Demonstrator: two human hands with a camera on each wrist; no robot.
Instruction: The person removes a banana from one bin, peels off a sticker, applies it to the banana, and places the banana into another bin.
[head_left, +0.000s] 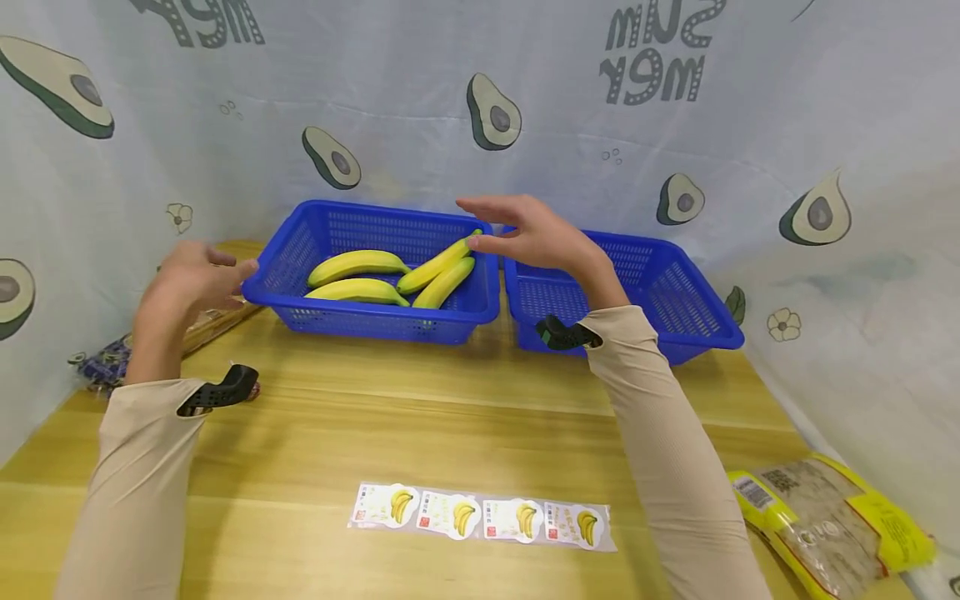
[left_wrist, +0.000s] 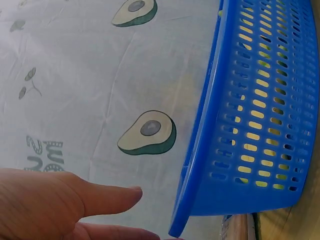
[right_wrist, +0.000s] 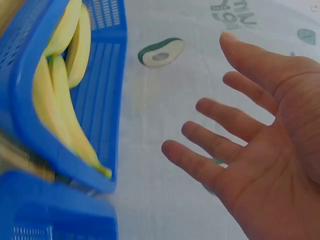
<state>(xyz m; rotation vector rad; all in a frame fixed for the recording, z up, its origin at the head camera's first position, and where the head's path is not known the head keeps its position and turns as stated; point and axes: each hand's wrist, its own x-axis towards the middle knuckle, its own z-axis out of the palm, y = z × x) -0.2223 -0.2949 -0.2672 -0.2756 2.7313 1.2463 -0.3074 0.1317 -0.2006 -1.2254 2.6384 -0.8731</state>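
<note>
Several yellow bananas (head_left: 358, 264) lie in the blue plastic basket (head_left: 375, 323) at the back of the table. Beside that basket's left end is my left hand (head_left: 187, 279), its thumb extended and nothing held; whether its fingertips touch the rim I cannot tell. The left wrist view shows the same hand (left_wrist: 45, 205) next to the basket wall (left_wrist: 225, 190). My right hand (head_left: 536, 233) hovers over the right end of the basket, near a banana tip. In the right wrist view its fingers (right_wrist: 220, 115) are spread and the palm holds nothing.
A second blue basket (head_left: 697, 333) stands close on the right. A strip of banana-printed stickers (head_left: 480, 533) lies toward the front. At the right front is a yellow-and-clear bag (head_left: 832, 525). Packages, one dark blue (head_left: 108, 362), lie behind my left wrist. A printed curtain (head_left: 420, 100) hangs behind.
</note>
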